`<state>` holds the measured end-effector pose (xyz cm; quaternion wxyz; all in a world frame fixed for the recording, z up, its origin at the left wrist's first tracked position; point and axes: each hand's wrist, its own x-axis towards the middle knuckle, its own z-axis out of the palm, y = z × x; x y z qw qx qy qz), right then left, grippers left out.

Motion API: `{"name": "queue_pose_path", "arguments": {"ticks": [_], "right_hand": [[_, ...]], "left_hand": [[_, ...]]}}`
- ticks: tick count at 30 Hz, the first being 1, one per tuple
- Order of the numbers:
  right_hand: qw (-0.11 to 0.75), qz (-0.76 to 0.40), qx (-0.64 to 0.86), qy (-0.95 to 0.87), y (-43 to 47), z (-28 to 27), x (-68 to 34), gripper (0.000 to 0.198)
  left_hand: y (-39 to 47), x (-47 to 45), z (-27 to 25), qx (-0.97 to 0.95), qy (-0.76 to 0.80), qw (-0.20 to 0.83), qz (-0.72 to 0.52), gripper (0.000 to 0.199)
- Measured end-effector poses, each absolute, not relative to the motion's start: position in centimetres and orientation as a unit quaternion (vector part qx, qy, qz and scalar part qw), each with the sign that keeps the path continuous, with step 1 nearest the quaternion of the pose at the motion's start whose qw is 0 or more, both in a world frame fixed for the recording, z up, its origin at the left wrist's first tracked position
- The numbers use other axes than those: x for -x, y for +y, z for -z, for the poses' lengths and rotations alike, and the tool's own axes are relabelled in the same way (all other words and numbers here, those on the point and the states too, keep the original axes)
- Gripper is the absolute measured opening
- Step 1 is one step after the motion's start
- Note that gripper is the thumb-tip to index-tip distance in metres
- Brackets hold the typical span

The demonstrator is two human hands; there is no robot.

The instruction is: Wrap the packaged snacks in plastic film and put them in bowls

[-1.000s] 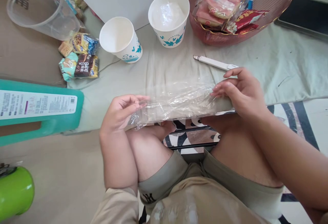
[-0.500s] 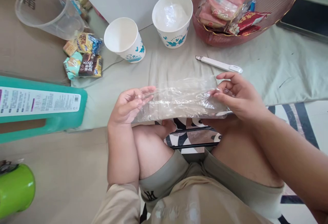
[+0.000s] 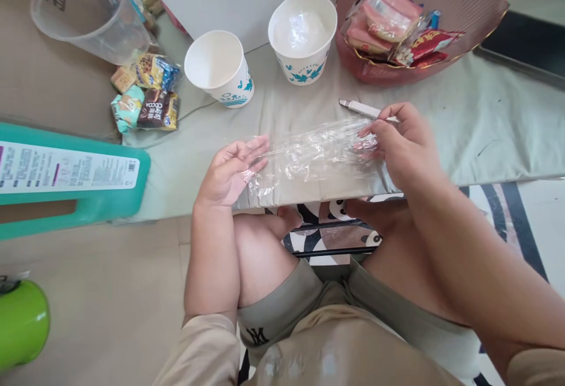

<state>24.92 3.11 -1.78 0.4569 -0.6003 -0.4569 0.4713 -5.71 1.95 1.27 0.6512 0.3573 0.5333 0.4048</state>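
Clear film point(image 3: 309, 156) spans the worktop's point(image 3: 459, 139) near edge: left hand point(image 3: 226, 171) pinching 1 end, right hand point(image 3: 404, 145) the other, probably for tension. Cutter point(image 3: 364, 108) just beyond, likely for easy reach.

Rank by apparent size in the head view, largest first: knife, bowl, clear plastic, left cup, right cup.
1. Bowl
2. Clear plastic
3. Left cup and right cup: too alike to rank
4. Knife, partly hidden
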Motion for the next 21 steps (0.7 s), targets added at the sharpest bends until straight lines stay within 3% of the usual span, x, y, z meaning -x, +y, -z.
{"name": "queue_pose_path", "arguments": {"ticks": [13, 21], "right_hand": [[0.364, -0.364, 0.635, -0.577, 1.5, 1.6, -22.7, 0.021], [0.346, -0.323, 0.664, -0.578, 1.6, 1.9, -23.5, 0.014]], "left_hand": [[2.2, 5.9, -1.8, -0.329, 0.647, 0.593, -0.348, 0.025], [2.0, 6.4, -0.9, -0.365, 0.663, 0.533, -0.379, 0.030]]}}
